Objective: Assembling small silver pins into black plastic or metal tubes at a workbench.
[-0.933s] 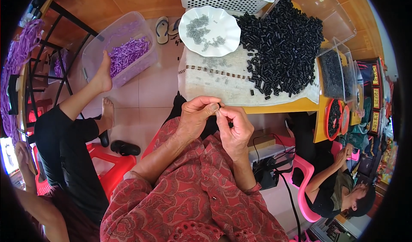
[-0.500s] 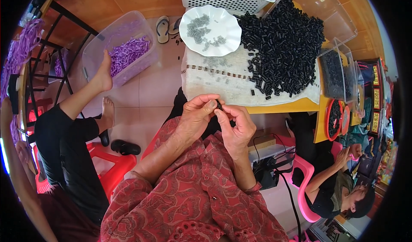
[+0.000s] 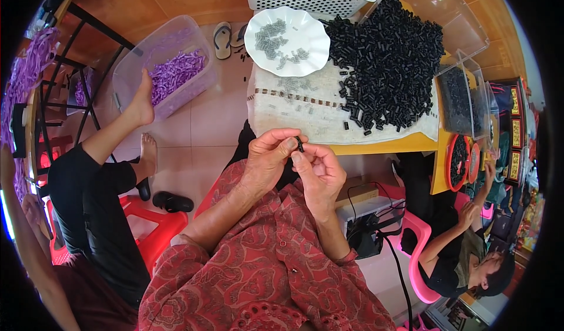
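My left hand (image 3: pixel 267 158) pinches a small black cylindrical piece (image 3: pixel 300 145) between thumb and fingers, in front of the table's near edge. From the other side my right hand (image 3: pixel 320 175) closes on the same piece with thumb and forefinger; its other fingers are curled. Beyond them a large heap of like black pieces (image 3: pixel 388 61) covers the right part of a white cloth (image 3: pixel 294 122). A white scalloped plate (image 3: pixel 311 58) at the back left holds small clear pieces (image 3: pixel 273 40), and more of these lie on the cloth just below it.
A white perforated basket (image 3: pixel 311 1) stands behind the plate. Clear boxes (image 3: pixel 464 105) and a red round tray (image 3: pixel 457 163) sit at the right. To the left is a clear bin (image 3: pixel 132 72) of purple strips. People sit on both sides; pink (image 3: pixel 414 260) and red (image 3: pixel 161 237) chairs show.
My right hand has shifted slightly left, its thumb lower on the black piece, which now shows more. At the right, another person's arm has reached out toward the trays.
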`<control>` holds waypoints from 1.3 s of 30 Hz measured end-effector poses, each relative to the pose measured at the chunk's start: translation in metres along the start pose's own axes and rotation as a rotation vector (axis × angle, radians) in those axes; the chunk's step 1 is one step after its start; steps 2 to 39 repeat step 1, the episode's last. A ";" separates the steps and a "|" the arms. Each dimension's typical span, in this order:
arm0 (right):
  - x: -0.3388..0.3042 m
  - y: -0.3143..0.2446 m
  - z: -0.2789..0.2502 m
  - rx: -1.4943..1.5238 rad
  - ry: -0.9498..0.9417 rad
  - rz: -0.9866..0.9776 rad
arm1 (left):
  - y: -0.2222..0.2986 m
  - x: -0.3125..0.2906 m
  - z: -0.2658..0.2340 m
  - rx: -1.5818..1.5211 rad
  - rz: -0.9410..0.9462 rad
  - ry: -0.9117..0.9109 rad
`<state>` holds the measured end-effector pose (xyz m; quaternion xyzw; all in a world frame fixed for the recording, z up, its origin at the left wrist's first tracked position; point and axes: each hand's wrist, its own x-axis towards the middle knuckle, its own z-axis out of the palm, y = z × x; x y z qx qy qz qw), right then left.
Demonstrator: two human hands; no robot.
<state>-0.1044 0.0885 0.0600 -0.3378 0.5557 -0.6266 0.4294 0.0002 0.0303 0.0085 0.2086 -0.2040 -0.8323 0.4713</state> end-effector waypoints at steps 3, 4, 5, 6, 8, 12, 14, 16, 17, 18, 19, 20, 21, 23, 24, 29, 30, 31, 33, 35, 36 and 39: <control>0.000 0.003 0.000 0.033 0.008 0.002 | -0.001 0.000 -0.001 0.014 0.010 -0.010; 0.000 0.003 0.000 0.033 0.008 0.002 | -0.001 0.000 -0.001 0.014 0.010 -0.010; 0.000 0.003 0.000 0.033 0.008 0.002 | -0.001 0.000 -0.001 0.014 0.010 -0.010; 0.000 0.003 0.000 0.033 0.008 0.002 | -0.001 0.000 -0.001 0.014 0.010 -0.010; 0.000 0.003 0.000 0.033 0.008 0.002 | -0.001 0.000 -0.001 0.014 0.010 -0.010; 0.000 0.003 0.000 0.033 0.008 0.002 | -0.001 0.000 -0.001 0.014 0.010 -0.010; 0.000 0.003 0.000 0.033 0.008 0.002 | -0.001 0.000 -0.001 0.014 0.010 -0.010; 0.000 0.003 0.000 0.033 0.008 0.002 | -0.001 0.000 -0.001 0.014 0.010 -0.010; 0.000 0.003 0.000 0.033 0.008 0.002 | -0.001 0.000 -0.001 0.014 0.010 -0.010; 0.000 0.003 0.000 0.033 0.008 0.002 | -0.001 0.000 -0.001 0.014 0.010 -0.010; 0.000 0.003 0.000 0.033 0.008 0.002 | -0.001 0.000 -0.001 0.014 0.010 -0.010; 0.000 0.003 0.000 0.033 0.008 0.002 | -0.001 0.000 -0.001 0.014 0.010 -0.010; 0.000 0.003 0.000 0.033 0.008 0.002 | -0.001 0.000 -0.001 0.014 0.010 -0.010; 0.000 0.003 0.000 0.033 0.008 0.002 | -0.001 0.000 -0.001 0.014 0.010 -0.010; 0.000 0.003 0.000 0.033 0.008 0.002 | -0.001 0.000 -0.001 0.014 0.010 -0.010; 0.000 0.003 0.000 0.033 0.008 0.002 | -0.001 0.000 -0.001 0.014 0.010 -0.010; 0.000 0.003 0.000 0.033 0.008 0.002 | -0.001 0.000 -0.001 0.014 0.010 -0.010; 0.000 0.003 0.000 0.033 0.008 0.002 | -0.001 0.000 -0.001 0.014 0.010 -0.010; 0.000 0.003 0.000 0.033 0.008 0.002 | -0.001 0.000 -0.001 0.014 0.010 -0.010; 0.000 0.003 0.000 0.033 0.008 0.002 | -0.001 0.000 -0.001 0.014 0.010 -0.010; 0.000 0.003 0.000 0.033 0.008 0.002 | -0.001 0.000 -0.001 0.014 0.010 -0.010; 0.000 0.003 0.000 0.033 0.008 0.002 | -0.001 0.000 -0.001 0.014 0.010 -0.010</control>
